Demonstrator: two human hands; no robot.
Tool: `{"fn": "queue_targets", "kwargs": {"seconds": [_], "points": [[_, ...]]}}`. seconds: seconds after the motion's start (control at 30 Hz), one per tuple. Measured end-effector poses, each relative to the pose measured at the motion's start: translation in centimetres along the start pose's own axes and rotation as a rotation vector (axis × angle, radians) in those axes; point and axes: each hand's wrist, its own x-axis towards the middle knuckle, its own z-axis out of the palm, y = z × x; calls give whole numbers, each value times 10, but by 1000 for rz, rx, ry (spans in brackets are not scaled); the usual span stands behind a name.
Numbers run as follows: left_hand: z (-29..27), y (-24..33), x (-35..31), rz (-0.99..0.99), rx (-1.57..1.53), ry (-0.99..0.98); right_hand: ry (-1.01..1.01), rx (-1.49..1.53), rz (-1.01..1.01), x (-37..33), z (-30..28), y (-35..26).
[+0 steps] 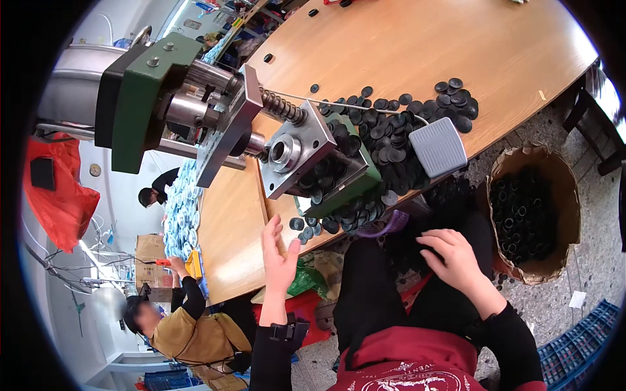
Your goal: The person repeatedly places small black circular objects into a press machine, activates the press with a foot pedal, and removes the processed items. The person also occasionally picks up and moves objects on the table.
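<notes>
My left hand (280, 259) is raised near the table's front edge, fingers and thumb apart, holding nothing. Beside it lie a few loose black discs (305, 228). Just beyond stands a press with a green head (156, 98) and a steel die block (287, 156) with a round raised ring; no disc shows on top of the ring. My right hand (453, 257) hovers over my lap, its fingers loosely bent and apart, with nothing visible in them. A large pile of black discs (391, 146) spreads around the press base, next to a grey pedal-like pad (438, 147).
At my right a torn cardboard box (568, 195) on the floor holds black rings. A purple basket (389, 225) is under the table edge. Blue crates (580, 345) stand at lower right. On the left, a co-worker in a tan vest (195, 335) sits near piled pale-blue pieces (182, 215).
</notes>
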Motion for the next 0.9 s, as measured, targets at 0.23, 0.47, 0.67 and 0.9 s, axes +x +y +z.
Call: {"fn": "queue_targets", "kwargs": {"seconds": [0.23, 0.47, 0.67, 0.9], "points": [[33, 21, 49, 22, -25, 48, 130, -206, -360, 116, 18, -83], [53, 58, -9, 309, 154, 101, 132, -320, -300, 168, 58, -109], [77, 74, 0, 257, 239, 59, -43, -487, -131, 198, 77, -117], [93, 57, 5, 236, 265, 65, -152, -417, 181, 226, 98, -122]]}}
